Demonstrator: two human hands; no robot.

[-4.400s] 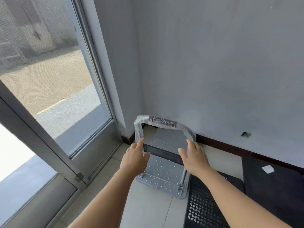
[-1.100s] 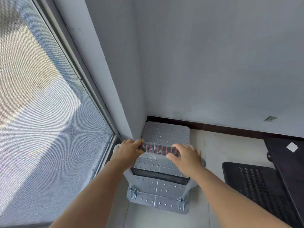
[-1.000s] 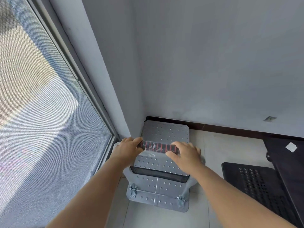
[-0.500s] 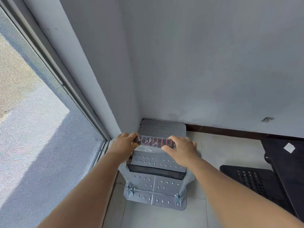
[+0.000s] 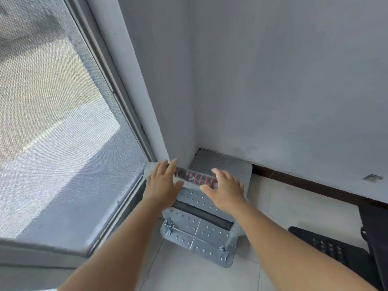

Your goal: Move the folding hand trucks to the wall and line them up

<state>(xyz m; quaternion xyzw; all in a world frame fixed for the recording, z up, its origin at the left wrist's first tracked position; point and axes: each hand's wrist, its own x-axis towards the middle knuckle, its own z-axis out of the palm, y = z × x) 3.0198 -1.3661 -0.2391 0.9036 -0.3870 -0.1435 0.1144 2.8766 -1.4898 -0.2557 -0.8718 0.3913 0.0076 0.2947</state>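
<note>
- Both hands let go of handle since half a second ago: left hand (image 5: 162, 186) and right hand (image 5: 225, 191) now spread flat, fingers straight, holding nothing, just over it.
- Folding hand truck (image 5: 201, 208) stands in corner against wall (image 5: 283, 91), beside window (image 5: 52, 122).
- Plastic-wrapped handle (image 5: 194, 178) with red-striped grip between the hands.
- Black perforated platform (image 5: 331, 250) on floor, right.
</note>
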